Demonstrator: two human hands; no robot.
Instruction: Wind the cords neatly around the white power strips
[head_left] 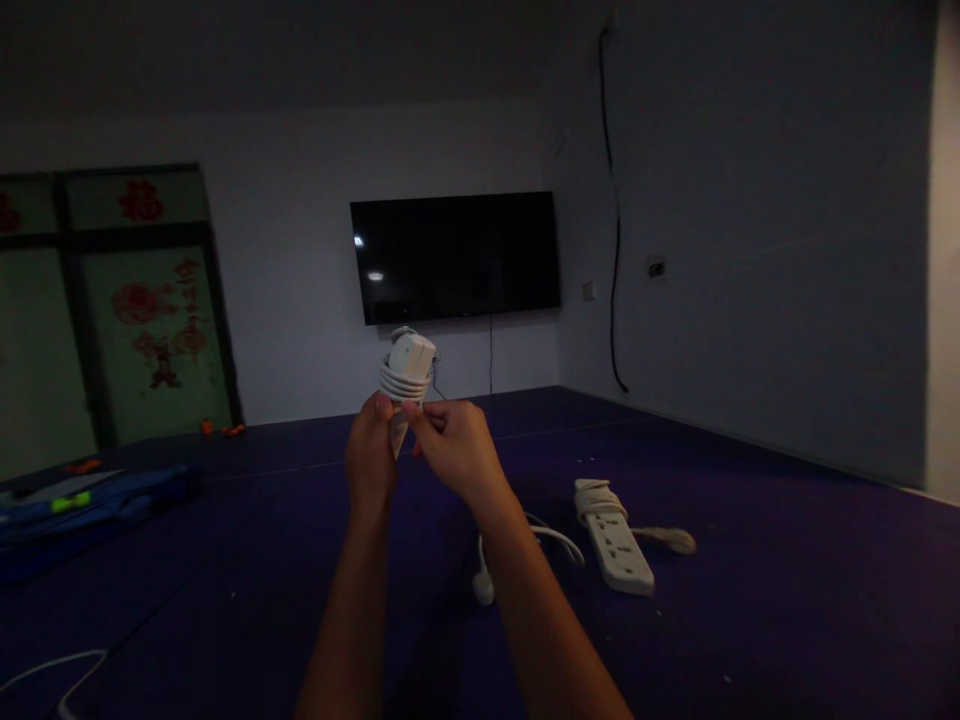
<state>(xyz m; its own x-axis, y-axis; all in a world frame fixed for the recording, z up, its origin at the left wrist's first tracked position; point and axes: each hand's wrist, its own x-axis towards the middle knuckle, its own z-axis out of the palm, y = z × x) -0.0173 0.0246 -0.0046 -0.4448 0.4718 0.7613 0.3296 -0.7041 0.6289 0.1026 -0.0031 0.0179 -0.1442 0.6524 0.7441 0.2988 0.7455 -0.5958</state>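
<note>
Right now my left hand [371,455] and right hand [454,450] both pinch the lower end of a white power strip [409,356]. I hold it upright in mid-air, with its cord [403,386] coiled around it. A second strip [619,548] lies on the purple floor [750,600].

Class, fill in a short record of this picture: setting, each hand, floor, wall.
Setting: dim room, dark purple floor
Left hand: grips the cord-wrapped white device from below
Right hand: pinches the same device beside the other hand
Floor: white power strip with bundled cord; loose white cable nearer the person
Wall: black television; hanging black cable
</note>
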